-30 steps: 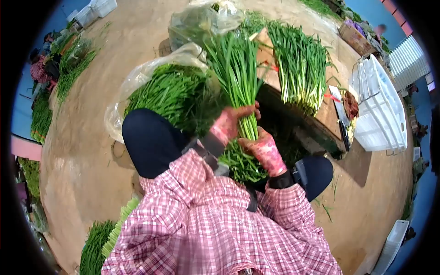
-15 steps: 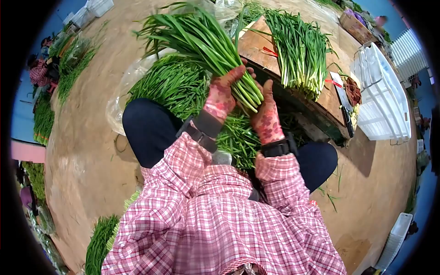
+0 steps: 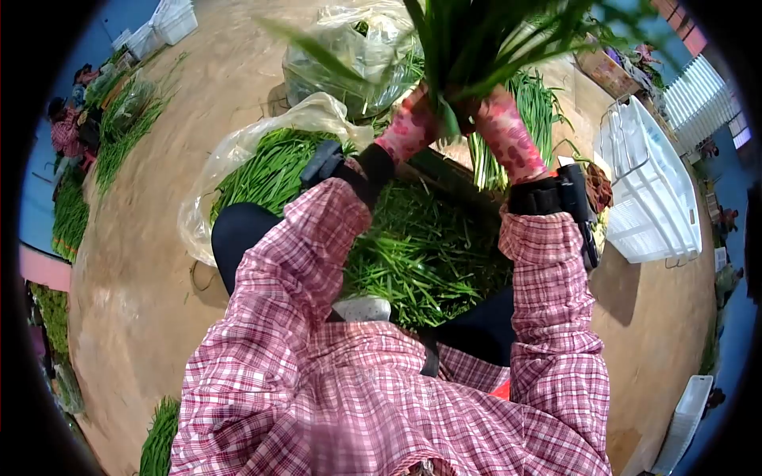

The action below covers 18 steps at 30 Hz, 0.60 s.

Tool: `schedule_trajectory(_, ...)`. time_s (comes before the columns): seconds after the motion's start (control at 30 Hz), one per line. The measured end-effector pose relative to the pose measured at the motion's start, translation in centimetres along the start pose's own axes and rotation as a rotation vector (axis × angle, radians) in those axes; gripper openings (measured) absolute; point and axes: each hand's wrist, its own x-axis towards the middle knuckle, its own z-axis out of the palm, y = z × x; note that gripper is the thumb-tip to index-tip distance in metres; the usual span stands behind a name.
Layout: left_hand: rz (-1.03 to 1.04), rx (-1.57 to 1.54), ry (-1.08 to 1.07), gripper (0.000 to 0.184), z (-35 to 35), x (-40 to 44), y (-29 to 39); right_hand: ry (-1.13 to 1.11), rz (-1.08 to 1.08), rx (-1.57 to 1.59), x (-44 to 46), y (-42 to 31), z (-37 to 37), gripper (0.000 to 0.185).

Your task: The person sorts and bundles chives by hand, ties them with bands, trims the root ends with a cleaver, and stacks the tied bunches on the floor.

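Note:
A bunch of long green leafy stalks (image 3: pixel 468 47) is held up near the camera at the top, blurred by motion, with its leaves fanning out. My left hand (image 3: pixel 414 127), in a pink patterned glove, is closed on its left side. On its right side my right hand (image 3: pixel 508 131), gloved alike, also grips the bunch; its fingertips are hidden behind the leaves. Behind my right hand, part of a pile of similar stalks (image 3: pixel 536 103) with pale ends shows. Loose green leaves (image 3: pixel 421 254) lie between my legs, under my forearms.
An open plastic bag of greens (image 3: pixel 266 170) is at the left, with another filled bag (image 3: pixel 353 59) behind it. White crates (image 3: pixel 651 186) stand at the right. People (image 3: pixel 67 131) sit by greens at the far left. More greens (image 3: pixel 161 436) lie at lower left.
Both hands have moved up and away from my body with the bunch, which now rises toward the camera instead of leaning left. My forearms are stretched forward, and more of the loose leaves shows.

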Motion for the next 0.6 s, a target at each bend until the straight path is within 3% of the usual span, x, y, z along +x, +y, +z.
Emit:
schedule_trajectory(0.03, 0.004, 0.046, -0.008, 0.035, 1.2, -0.4, -2.2, -0.044, -0.051, -0.226, 0.1, 2.1, 0.4, 0.044)
schedule_trajectory(0.07, 0.009, 0.091, -0.015, 0.038, 1.7, -0.3, -2.7, -0.039, 0.033, -0.294, 0.3, 2.4, 1.1, 0.044)
schedule_trajectory(0.1, -0.187, 0.159, -0.127, 0.041, 2.0, -0.8, -3.1, -0.038, 0.116, -0.362, 0.4, 2.6, 1.7, 0.045)
schedule_trajectory(0.13, -0.332, 0.095, -0.125, 0.038, 1.7, -0.6, -2.7, -0.025, -0.048, -0.145, 0.7, 4.1, 1.5, 0.049)
schedule_trajectory(0.17, -0.477, 0.033, -0.112, 0.036, 1.3, -0.3, -2.4, -0.009, 0.022, -0.067, 0.9, 1.9, 1.6, 0.049)
schedule_trajectory(0.2, -0.571, -0.160, 0.011, 0.028, 0.9, -0.3, -2.3, 0.008, 0.096, 0.015, 1.0, -0.5, 1.5, 0.049)
schedule_trajectory(0.23, -0.428, -0.652, 0.285, 0.021, 1.6, 0.5, -1.6, 0.199, 0.080, -0.090, 0.5, -1.8, 0.8, 0.045)
schedule_trajectory(0.27, -0.691, -0.694, 0.309, 0.023, -0.3, 1.5, 1.4, 0.391, -0.078, 0.001, -0.4, -1.7, 0.0, 0.035)
schedule_trajectory(0.33, -0.998, -0.827, 0.230, 0.022, -2.4, 1.9, 0.4, 0.423, -0.092, 0.088, -3.6, -2.1, -1.0, 0.025)
schedule_trajectory(0.4, -0.973, -0.920, 0.279, 0.022, -3.3, 1.1, 1.2, 0.294, -0.303, 0.005, -6.6, -1.1, 0.1, 0.021)
schedule_trajectory(0.47, -1.035, -0.960, 0.300, 0.020, -3.3, 0.2, 0.2, 0.228, -0.374, -0.304, -8.4, -1.5, 1.9, 0.027)
schedule_trajectory(0.53, -1.024, -0.972, 0.285, 0.018, -3.4, -0.8, 0.3, 0.192, -0.531, -0.676, -8.8, -1.8, 3.0, 0.021)
schedule_trajectory(0.6, -1.118, -1.056, 0.365, 0.017, -3.4, -1.4, 1.8, 0.072, -0.438, -0.916, -9.1, -2.5, 3.7, 0.026)
